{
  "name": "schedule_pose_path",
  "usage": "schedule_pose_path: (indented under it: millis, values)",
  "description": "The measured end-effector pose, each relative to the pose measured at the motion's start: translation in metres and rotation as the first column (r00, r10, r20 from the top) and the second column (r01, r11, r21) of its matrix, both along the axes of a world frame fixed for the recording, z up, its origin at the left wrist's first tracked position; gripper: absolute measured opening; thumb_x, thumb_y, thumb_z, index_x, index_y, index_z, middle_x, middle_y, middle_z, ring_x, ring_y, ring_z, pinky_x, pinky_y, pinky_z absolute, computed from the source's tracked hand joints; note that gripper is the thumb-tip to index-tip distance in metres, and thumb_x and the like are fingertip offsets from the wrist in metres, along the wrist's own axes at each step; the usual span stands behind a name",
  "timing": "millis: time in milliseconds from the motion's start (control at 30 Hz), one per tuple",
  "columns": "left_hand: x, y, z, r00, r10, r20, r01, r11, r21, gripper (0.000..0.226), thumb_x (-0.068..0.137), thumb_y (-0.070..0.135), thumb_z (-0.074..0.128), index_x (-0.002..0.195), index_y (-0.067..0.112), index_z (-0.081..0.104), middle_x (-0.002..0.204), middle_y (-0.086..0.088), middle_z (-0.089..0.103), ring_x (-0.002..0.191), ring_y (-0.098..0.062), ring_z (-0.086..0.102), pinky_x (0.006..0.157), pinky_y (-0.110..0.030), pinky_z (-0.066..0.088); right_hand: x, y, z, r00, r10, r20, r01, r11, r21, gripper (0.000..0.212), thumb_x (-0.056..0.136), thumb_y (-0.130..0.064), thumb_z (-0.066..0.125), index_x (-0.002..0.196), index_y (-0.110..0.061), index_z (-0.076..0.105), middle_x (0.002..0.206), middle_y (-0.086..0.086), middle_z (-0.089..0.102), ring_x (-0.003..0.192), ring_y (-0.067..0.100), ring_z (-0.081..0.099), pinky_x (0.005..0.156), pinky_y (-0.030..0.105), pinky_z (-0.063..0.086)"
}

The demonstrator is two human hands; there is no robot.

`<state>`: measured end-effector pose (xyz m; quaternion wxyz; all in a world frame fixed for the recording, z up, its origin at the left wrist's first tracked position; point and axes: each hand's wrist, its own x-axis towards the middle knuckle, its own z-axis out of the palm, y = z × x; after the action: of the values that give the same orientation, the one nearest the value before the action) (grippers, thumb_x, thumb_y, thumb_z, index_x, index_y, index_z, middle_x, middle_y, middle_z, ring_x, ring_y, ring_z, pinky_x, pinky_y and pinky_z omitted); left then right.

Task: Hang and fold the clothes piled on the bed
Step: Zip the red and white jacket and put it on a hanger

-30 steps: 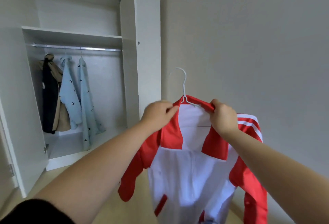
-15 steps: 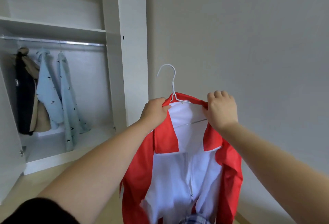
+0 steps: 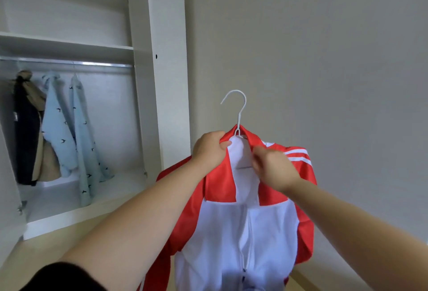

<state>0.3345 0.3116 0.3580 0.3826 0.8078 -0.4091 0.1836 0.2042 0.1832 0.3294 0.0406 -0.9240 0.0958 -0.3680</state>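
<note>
I hold the red-and-white zip-front track jacket (image 3: 266, 232) up in front of me on a thin white wire hanger (image 3: 238, 110), its hook clear above the collar. My left hand (image 3: 209, 149) grips the red collar. My right hand (image 3: 273, 168), blurred, pinches the neck opening. To my left, pale blue shirts (image 3: 60, 128) hang in an open white wardrobe (image 3: 148, 82).

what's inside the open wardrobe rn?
Hanging from the rail: a dark coat, a beige garment beside it and two light-blue printed shirts. Their hangers are mostly covered; the left part is cut off.
</note>
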Motion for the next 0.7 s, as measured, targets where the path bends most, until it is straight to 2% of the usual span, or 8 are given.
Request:
schedule_pose_path:
  millis: [67, 167, 200, 233, 300, 367, 533, 700]
  values:
    - [0.000, 0.000, 0.001, 1.000, -0.004, -0.008, 0.004, 1.000, -0.004, 0.037, 0.090, 0.021, 0.058, 0.062, 0.016, 0.035, 0.066, -0.006, 0.046, 0.071, -0.032, 0.045, 0.061, -0.036, 0.033, -0.005, -0.014, 0.011, 0.958, -0.094, 0.270, 0.082, 0.995, 0.058, 0.007, 0.081, 0.001, 0.055, 0.086, -0.003, 0.058, 0.081, 0.020, 0.060, 0.073, 0.039, 0.057, 0.060, 0.038, 0.041]
    - [-0.006, -0.006, 0.004, 0.998, -0.062, -0.022, 0.062, 0.998, -0.016, 0.028, 0.090, 0.019, 0.059, 0.068, 0.010, 0.043, 0.066, -0.008, 0.047, 0.069, -0.030, 0.043, 0.060, -0.034, 0.030, -0.007, -0.023, 0.023, 0.996, -0.093, 0.013, 0.090, 0.987, 0.135, 0.019, 0.084, -0.007, 0.061, 0.103, -0.008, 0.061, 0.104, 0.015, 0.059, 0.100, 0.037, 0.054, 0.084, 0.039, 0.043]
    - [-0.009, -0.009, 0.005, 0.997, -0.077, -0.025, 0.077, 0.997, -0.015, 0.029, 0.090, 0.018, 0.059, 0.067, 0.012, 0.042, 0.065, -0.007, 0.045, 0.069, -0.029, 0.043, 0.059, -0.034, 0.029, -0.004, -0.027, 0.024, 0.994, -0.079, -0.078, 0.092, 0.978, 0.187, 0.003, 0.087, -0.014, 0.062, 0.089, -0.015, 0.060, 0.094, 0.009, 0.059, 0.095, 0.036, 0.054, 0.078, 0.036, 0.041]
    - [-0.013, -0.013, 0.006, 0.996, -0.089, -0.025, 0.088, 0.996, -0.014, 0.031, 0.089, 0.017, 0.060, 0.065, 0.013, 0.040, 0.063, -0.005, 0.044, 0.068, -0.028, 0.042, 0.060, -0.034, 0.028, -0.004, -0.027, 0.025, 0.990, -0.106, -0.092, 0.126, 0.962, 0.240, 0.019, 0.088, -0.017, 0.062, 0.072, -0.021, 0.052, 0.078, 0.004, 0.056, 0.085, 0.035, 0.054, 0.069, 0.033, 0.036]
    - [-0.020, -0.018, 0.009, 0.994, -0.098, -0.040, 0.097, 0.994, -0.043, 0.024, 0.087, 0.012, 0.060, 0.068, 0.011, 0.045, 0.065, -0.006, 0.047, 0.069, -0.028, 0.044, 0.061, -0.033, 0.031, -0.002, -0.033, 0.025, 0.987, -0.161, 0.014, 0.147, 0.927, 0.344, 0.035, 0.088, -0.018, 0.063, 0.060, -0.019, 0.041, 0.063, 0.002, 0.051, 0.073, 0.033, 0.049, 0.061, 0.031, 0.030]
    - [-0.028, -0.020, 0.012, 0.998, -0.051, -0.047, 0.043, 0.987, -0.157, 0.006, 0.081, 0.001, 0.056, 0.080, 0.007, 0.058, 0.078, -0.011, 0.058, 0.077, -0.031, 0.053, 0.067, -0.033, 0.038, -0.003, -0.030, 0.026, 0.963, -0.234, 0.135, 0.178, 0.926, 0.333, 0.024, 0.088, -0.019, 0.063, 0.068, -0.012, 0.052, 0.071, 0.011, 0.062, 0.074, 0.037, 0.054, 0.063, 0.032, 0.032]
    - [-0.057, -0.033, -0.003, 0.926, 0.241, 0.289, -0.092, 0.890, -0.447, 0.037, 0.066, 0.002, 0.067, 0.102, 0.010, 0.061, 0.101, -0.011, 0.057, 0.094, -0.033, 0.054, 0.080, -0.041, 0.046, -0.012, -0.025, 0.043, 0.824, -0.306, 0.477, 0.255, 0.952, 0.170, 0.015, 0.087, -0.017, 0.063, 0.079, -0.004, 0.065, 0.077, 0.018, 0.068, 0.073, 0.042, 0.058, 0.064, 0.033, 0.024]
    - [-0.052, -0.048, -0.014, 0.980, 0.200, 0.021, -0.193, 0.965, -0.175, 0.021, 0.081, 0.026, 0.065, 0.083, 0.012, 0.049, 0.094, -0.010, 0.059, 0.090, -0.032, 0.057, 0.065, -0.037, 0.040, -0.023, -0.039, 0.051, 0.837, -0.351, 0.421, 0.289, 0.935, 0.206, 0.018, 0.091, -0.020, 0.059, 0.084, -0.005, 0.065, 0.083, 0.017, 0.069, 0.079, 0.042, 0.057, 0.070, 0.037, 0.031]
